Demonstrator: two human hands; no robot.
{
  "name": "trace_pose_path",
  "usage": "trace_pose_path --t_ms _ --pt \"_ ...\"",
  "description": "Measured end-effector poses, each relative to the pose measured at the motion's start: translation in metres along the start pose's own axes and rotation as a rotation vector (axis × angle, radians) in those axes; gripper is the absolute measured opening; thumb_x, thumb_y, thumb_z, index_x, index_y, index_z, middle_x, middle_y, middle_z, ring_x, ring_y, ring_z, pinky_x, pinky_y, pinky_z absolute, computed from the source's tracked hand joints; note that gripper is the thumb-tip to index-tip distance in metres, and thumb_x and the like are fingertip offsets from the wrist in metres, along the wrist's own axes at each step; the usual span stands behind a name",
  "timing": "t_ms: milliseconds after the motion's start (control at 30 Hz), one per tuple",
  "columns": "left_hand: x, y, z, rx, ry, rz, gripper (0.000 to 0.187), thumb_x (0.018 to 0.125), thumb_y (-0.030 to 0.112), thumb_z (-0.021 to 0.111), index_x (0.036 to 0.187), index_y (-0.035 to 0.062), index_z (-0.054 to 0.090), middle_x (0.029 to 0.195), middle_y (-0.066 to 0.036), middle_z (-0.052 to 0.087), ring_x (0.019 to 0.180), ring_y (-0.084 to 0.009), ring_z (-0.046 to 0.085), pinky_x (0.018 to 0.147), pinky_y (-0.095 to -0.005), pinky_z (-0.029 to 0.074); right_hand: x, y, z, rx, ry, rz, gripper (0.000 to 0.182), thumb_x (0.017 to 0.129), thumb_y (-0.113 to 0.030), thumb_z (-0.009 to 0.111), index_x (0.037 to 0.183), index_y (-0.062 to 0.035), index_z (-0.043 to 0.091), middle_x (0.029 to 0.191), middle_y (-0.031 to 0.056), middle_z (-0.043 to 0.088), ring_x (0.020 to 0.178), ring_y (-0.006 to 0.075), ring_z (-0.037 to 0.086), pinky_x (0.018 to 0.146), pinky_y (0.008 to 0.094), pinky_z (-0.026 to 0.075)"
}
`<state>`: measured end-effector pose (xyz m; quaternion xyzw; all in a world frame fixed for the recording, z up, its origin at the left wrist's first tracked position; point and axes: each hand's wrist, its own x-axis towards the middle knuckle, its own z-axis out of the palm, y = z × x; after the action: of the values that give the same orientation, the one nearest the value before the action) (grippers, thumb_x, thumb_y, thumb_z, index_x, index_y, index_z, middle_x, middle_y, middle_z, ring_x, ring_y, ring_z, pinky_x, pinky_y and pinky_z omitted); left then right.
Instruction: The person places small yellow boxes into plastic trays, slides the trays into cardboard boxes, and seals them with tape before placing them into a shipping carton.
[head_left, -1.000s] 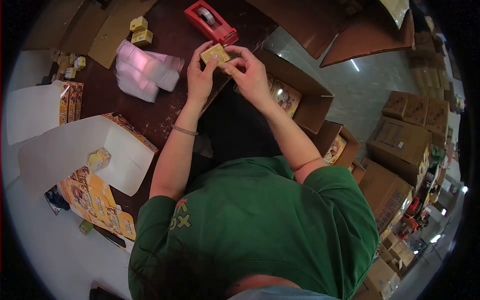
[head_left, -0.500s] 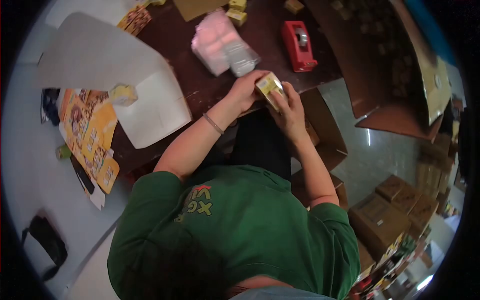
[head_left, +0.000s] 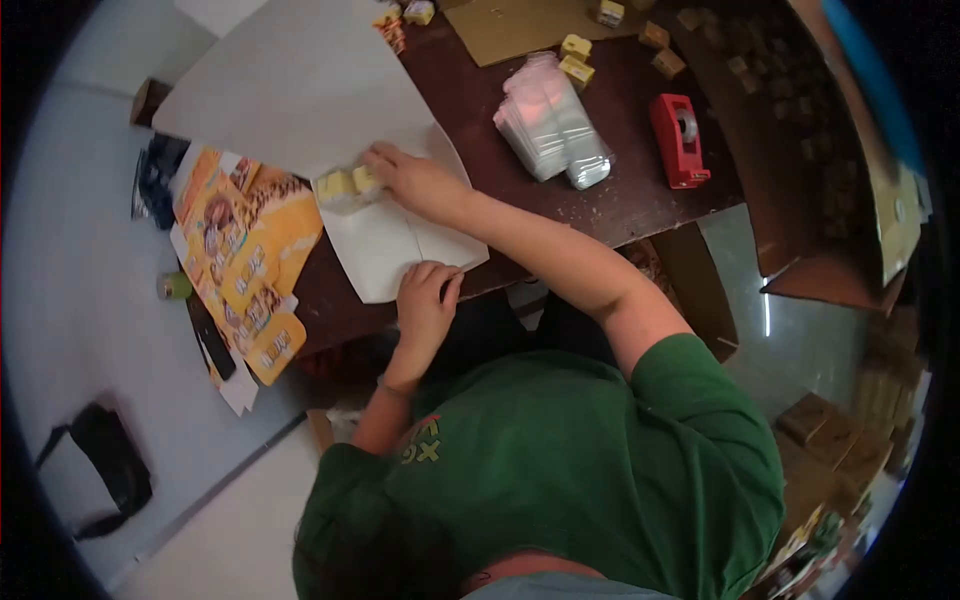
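A white open carton (head_left: 440,245) lies on the dark red table, its tall flap rising at the back. Inside it, at the left, sits a small yellow box (head_left: 335,188) in clear wrap. My right hand (head_left: 415,185) reaches across into the carton, fingers closed around a second small yellow box (head_left: 366,183) right beside the first. At the carton's near edge rests my left hand (head_left: 427,300), fingers bent and thumb apart, with nothing visible in it.
Clear plastic sleeves (head_left: 550,125) and a red tape dispenser (head_left: 679,142) are on the table (head_left: 630,190). Small yellow boxes (head_left: 576,68) stand behind the sleeves. A large cardboard box (head_left: 835,280) is at the right. Printed yellow cardboard (head_left: 245,260) lies left of the carton.
The yellow box held between both hands at the table edge is now in the carton under my right hand. My left hand has let go and moved left to the carton's edge.
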<state>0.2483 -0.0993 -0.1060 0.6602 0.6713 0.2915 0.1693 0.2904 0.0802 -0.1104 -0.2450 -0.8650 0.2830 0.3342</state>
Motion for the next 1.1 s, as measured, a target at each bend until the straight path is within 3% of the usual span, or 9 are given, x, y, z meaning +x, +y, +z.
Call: trace_pose_path --t_ms 167,267,300,367,600,700,833,1000,1100 --pt "0.004 0.002 -0.005 -0.061 -0.027 0.011 0.009 0.084 0.009 0.069 0.091 0.0037 0.067 0.089 -0.009 0.064 0.086 -0.0308 0.059 0.079 -0.0396 0.047 -0.014 0.008 -0.057 -0.12 0.306 -0.228 0.037 0.076 -0.008 0.073 0.111 -0.0079 0.061 0.119 0.0127 0.06 0.095 0.0336 0.062 0.08 0.0402 0.052" --pt "0.01 0.001 -0.012 -0.107 -0.079 0.044 0.013 0.083 0.01 0.07 0.094 0.0048 0.065 0.091 -0.009 0.064 0.087 -0.0306 0.06 0.08 -0.0395 0.047 -0.036 0.049 -0.137 -0.587 0.594 0.396 0.037 0.077 -0.028 0.079 0.105 -0.0073 0.067 0.115 0.0134 0.061 0.105 0.0311 0.058 0.085 0.0403 0.049" --pt "0.014 0.002 -0.014 -0.116 -0.084 0.073 0.014 0.083 0.01 0.07 0.095 0.0048 0.065 0.092 -0.009 0.064 0.088 -0.0305 0.06 0.08 -0.0392 0.047 -0.047 0.073 -0.158 -0.808 0.418 0.696 0.043 0.074 -0.036 0.08 0.102 -0.0051 0.068 0.107 0.015 0.065 0.098 0.0302 0.062 0.082 0.0398 0.05" --pt "0.026 0.006 -0.021 -0.162 -0.091 0.134 0.016 0.082 0.01 0.071 0.096 0.0048 0.065 0.092 -0.01 0.064 0.088 -0.0304 0.06 0.08 -0.0389 0.047 -0.06 0.091 -0.182 -0.335 0.276 0.953 0.044 0.073 -0.036 0.08 0.099 -0.0023 0.067 0.095 0.0163 0.068 0.088 0.031 0.066 0.076 0.0398 0.052" --pt "0.083 0.042 -0.03 -0.423 -0.111 0.193 0.019 0.083 0.008 0.071 0.101 0.0035 0.066 0.098 -0.011 0.066 0.092 -0.0292 0.062 0.081 -0.037 0.05 -0.081 0.106 -0.182 -0.457 0.555 0.698 0.018 0.083 -0.017 0.07 0.092 -0.0018 0.072 0.082 0.0144 0.071 0.075 0.0291 0.069 0.072 0.0373 0.053" --pt "0.093 0.051 -0.03 -0.453 -0.138 0.17 0.02 0.083 0.007 0.07 0.102 0.003 0.066 0.098 -0.012 0.066 0.092 -0.0292 0.062 0.082 -0.0363 0.05 -0.086 0.095 -0.187 -0.192 0.618 0.753 0.02 0.082 -0.018 0.074 0.09 -0.0003 0.071 0.079 0.0138 0.07 0.074 0.0265 0.069 0.071 0.0357 0.053" --pt "0.092 0.054 -0.013 -0.474 -0.206 0.133 0.02 0.084 0.008 0.069 0.103 0.0019 0.066 0.098 -0.012 0.066 0.091 -0.0293 0.063 0.082 -0.0363 0.05 -0.09 0.109 -0.172 -0.252 0.568 0.85 0.026 0.081 -0.023 0.078 0.088 0.0004 0.069 0.082 0.0133 0.07 0.076 0.0248 0.068 0.07 0.034 0.052" --pt "0.087 0.076 0.008 -0.498 -0.287 0.086 0.021 0.085 0.009 0.069 0.104 0.0008 0.065 0.098 -0.014 0.065 0.091 -0.0299 0.063 0.083 -0.0359 0.05 -0.093 0.113 -0.185 0.061 0.444 0.938 0.026 0.082 -0.023 0.077 0.088 0.0003 0.068 0.082 0.0098 0.069 0.074 0.0174 0.065 0.068 0.0324 0.051" --pt "0.087 0.087 0.025 -0.518 -0.291 0.07 0.026 0.087 0.011 0.069 0.11 0.0005 0.064 0.102 -0.014 0.065 0.092 -0.0284 0.064 0.084 -0.0352 0.05 -0.101 0.128 -0.179 -0.396 0.7 0.512 0.019 0.086 -0.019 0.072 0.088 0.0001 0.068 0.076 0.0063 0.066 0.069 0.011 0.06 0.063 0.0294 0.049"
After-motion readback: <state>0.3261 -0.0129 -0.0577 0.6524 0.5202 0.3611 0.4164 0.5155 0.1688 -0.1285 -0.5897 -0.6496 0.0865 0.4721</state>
